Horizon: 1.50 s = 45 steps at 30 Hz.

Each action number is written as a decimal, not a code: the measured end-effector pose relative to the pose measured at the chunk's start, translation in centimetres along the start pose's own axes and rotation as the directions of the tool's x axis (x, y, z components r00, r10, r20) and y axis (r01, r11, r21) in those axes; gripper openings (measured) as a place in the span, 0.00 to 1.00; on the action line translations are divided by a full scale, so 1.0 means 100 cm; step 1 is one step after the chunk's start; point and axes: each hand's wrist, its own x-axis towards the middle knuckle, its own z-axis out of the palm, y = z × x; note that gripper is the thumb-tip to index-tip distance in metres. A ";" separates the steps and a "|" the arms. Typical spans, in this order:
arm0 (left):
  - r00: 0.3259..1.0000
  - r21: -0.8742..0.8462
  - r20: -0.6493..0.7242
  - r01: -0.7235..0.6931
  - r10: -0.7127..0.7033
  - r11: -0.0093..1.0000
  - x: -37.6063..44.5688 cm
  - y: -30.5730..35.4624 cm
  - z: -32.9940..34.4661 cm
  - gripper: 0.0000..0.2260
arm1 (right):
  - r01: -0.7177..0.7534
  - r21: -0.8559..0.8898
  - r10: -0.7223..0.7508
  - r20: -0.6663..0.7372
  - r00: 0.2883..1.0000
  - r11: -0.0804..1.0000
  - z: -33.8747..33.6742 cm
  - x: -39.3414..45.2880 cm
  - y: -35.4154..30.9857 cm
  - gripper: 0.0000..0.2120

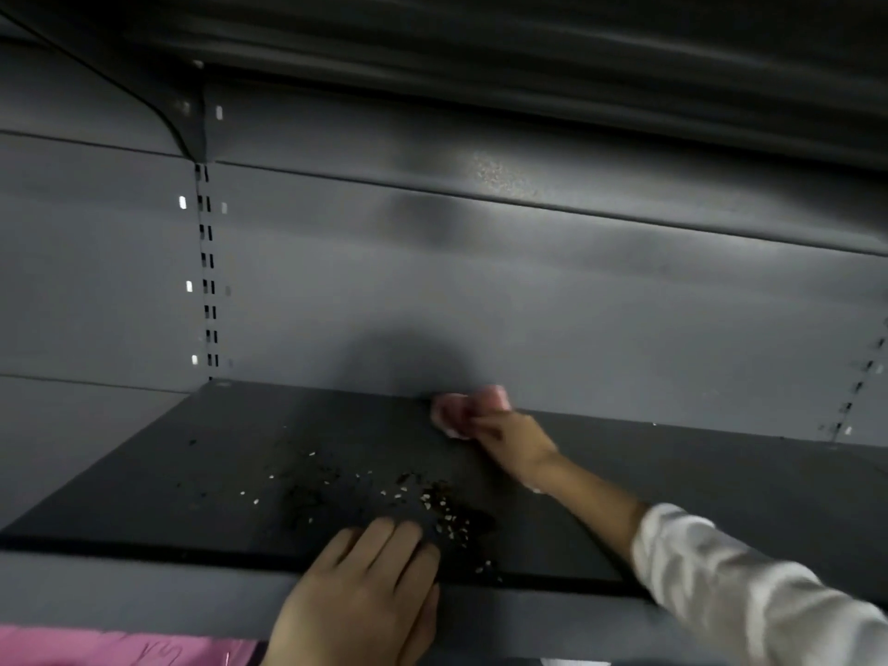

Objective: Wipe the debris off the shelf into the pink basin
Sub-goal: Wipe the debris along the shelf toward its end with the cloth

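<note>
Light and dark debris (384,497) lies scattered on the dark shelf (192,473), mostly near its front middle. My right hand (514,439) reaches to the back of the shelf and grips a bunched pink cloth (468,408) against the rear wall. My left hand (365,588) lies flat, fingers together, over the shelf's front lip just left of the debris pile, holding nothing. A strip of the pink basin (110,648) shows below the shelf edge at the bottom left.
The grey back panel (528,305) rises behind the shelf, with a slotted upright (207,281) at the left and another (860,382) at the right. A shelf above (480,50) overhangs the space. A grey side panel (72,281) closes the left.
</note>
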 end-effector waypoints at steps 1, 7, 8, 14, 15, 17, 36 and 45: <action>1.000 0.001 0.007 -0.002 0.002 1.000 0.000 0.000 0.000 0.17 | 0.060 0.014 -0.060 0.023 0.998 0.998 0.007 0.000 -0.016 0.13; 0.999 -0.020 0.041 -0.014 0.015 1.000 0.001 -0.002 -0.006 0.28 | 0.160 0.273 -0.151 -0.055 0.987 0.949 -0.002 -0.014 -0.030 0.12; 0.999 -0.017 0.038 -0.016 0.017 1.000 0.001 -0.001 -0.006 0.28 | 0.131 0.314 -0.106 -0.094 0.990 0.940 -0.012 -0.018 -0.016 0.12; 0.999 0.004 0.047 -0.020 0.020 1.000 0.003 0.000 -0.008 0.15 | -0.208 0.327 0.316 -0.324 0.892 0.922 -0.088 -0.034 0.114 0.10; 0.998 0.006 0.061 -0.013 0.013 1.000 0.004 0.000 -0.009 0.14 | -0.282 0.316 0.393 -0.378 0.838 0.906 -0.096 -0.036 0.134 0.10; 0.997 0.009 0.081 0.004 -0.005 1.000 0.004 0.000 -0.011 0.13 | -0.414 0.311 0.515 -0.434 0.739 0.856 -0.102 -0.039 0.164 0.11; 0.991 0.016 0.134 0.000 -0.002 1.000 0.000 0.001 -0.016 0.14 | 0.218 0.100 -0.226 0.078 0.971 0.971 -0.013 -0.031 -0.004 0.19; 0.997 -0.010 0.078 -0.012 0.012 1.000 -0.012 -0.021 -0.023 0.14 | -0.272 0.426 0.388 -0.212 0.897 0.863 -0.059 -0.045 0.045 0.12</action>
